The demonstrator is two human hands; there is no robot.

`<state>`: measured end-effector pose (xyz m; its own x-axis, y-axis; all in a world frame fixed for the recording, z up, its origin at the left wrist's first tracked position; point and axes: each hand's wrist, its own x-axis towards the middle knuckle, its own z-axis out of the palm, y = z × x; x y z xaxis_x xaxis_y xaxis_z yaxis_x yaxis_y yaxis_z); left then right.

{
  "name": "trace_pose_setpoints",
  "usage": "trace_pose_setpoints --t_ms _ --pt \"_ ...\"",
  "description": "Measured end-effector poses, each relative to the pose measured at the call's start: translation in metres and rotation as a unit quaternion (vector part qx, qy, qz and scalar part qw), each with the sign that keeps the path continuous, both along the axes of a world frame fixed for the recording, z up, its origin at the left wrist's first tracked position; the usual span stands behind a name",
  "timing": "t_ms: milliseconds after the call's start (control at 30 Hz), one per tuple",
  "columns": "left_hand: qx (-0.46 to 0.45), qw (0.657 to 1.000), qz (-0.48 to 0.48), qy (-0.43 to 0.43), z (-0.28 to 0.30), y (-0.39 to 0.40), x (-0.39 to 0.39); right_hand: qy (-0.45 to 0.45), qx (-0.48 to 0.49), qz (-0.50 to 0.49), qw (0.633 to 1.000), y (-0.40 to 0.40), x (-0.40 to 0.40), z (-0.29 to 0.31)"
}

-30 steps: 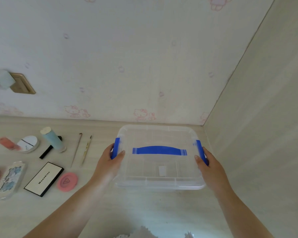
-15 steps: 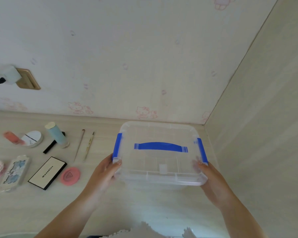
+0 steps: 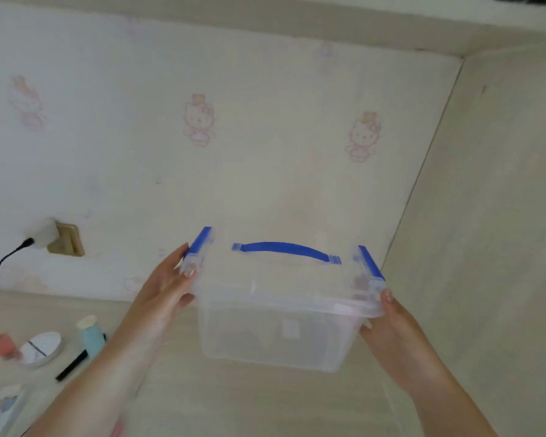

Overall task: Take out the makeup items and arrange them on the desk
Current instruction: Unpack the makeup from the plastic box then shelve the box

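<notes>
The box (image 3: 281,313), lid on and seemingly empty, hangs above the desk (image 3: 265,402) at centre, gripped at its ends by the left hand (image 3: 167,288) and right hand (image 3: 391,326), fingers curled under the rim. Makeup items (image 3: 41,346) lie at 8 o'clock. Unpacking looks finished; next, the box likely needs stowing aside, held level.

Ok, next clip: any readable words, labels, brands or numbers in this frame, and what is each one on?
No text can be read in this frame.
Clear storage box: a small pale sticker shows through its front wall, too blurred to read.
White round compact: only a dark line across the lid, no lettering visible.
Patterned case at the lower left edge: blurred and cut off, nothing legible.
Wallpaper: cartoon cat figures only, no words.
</notes>
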<state>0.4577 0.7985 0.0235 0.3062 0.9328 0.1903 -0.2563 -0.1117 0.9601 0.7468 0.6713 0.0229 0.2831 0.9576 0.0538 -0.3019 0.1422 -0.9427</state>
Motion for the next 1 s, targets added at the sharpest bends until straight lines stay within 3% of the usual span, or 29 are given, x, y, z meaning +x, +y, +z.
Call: trace_pose_setpoints --t_ms 300,567,767,1000 --pt "0.128 0.990 0.010 -0.061 0.108 -0.006 -0.012 -0.169 0.154 -0.007 0.974 0.002 -0.009 0.100" --pt "0.218 0.974 0.040 -0.049 0.185 -0.028 -0.025 -0.274 0.250 -0.034 0.928 -0.010 -0.029 0.164" --pt "0.322 0.946 0.034 -0.028 0.237 -0.052 -0.033 -0.272 0.294 -0.080 0.913 -0.017 -0.041 0.206" --pt "0.372 0.924 0.083 -0.032 0.277 -0.060 -0.040 -0.267 0.330 -0.115 0.898 -0.024 -0.048 0.260"
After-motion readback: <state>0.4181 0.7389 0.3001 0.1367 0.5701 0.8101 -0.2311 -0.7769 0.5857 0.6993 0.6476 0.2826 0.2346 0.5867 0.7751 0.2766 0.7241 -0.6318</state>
